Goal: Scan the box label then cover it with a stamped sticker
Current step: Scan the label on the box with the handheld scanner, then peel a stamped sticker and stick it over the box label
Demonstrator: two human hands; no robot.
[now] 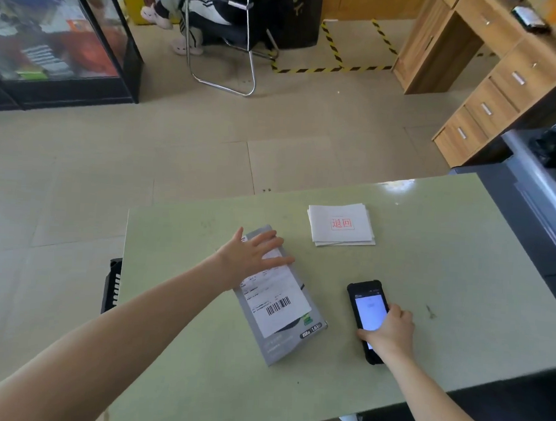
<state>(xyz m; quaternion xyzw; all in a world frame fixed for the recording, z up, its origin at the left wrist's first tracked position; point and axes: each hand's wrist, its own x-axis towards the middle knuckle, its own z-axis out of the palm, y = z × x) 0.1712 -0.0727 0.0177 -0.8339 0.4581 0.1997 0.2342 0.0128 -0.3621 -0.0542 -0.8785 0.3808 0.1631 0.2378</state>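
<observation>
A flat grey box lies on the pale green table, with a white barcode label on its top face. My left hand rests flat with spread fingers on the far end of the box. My right hand grips a black handheld scanner lying to the right of the box; its screen is lit. A small stack of white stickers, the top one stamped in red, sits farther back on the table.
A black crate stands by the table's left edge. Beyond lie a tiled floor, a seated person on a metal chair, a glass cabinet at the left, wooden drawers and a dark counter at the right.
</observation>
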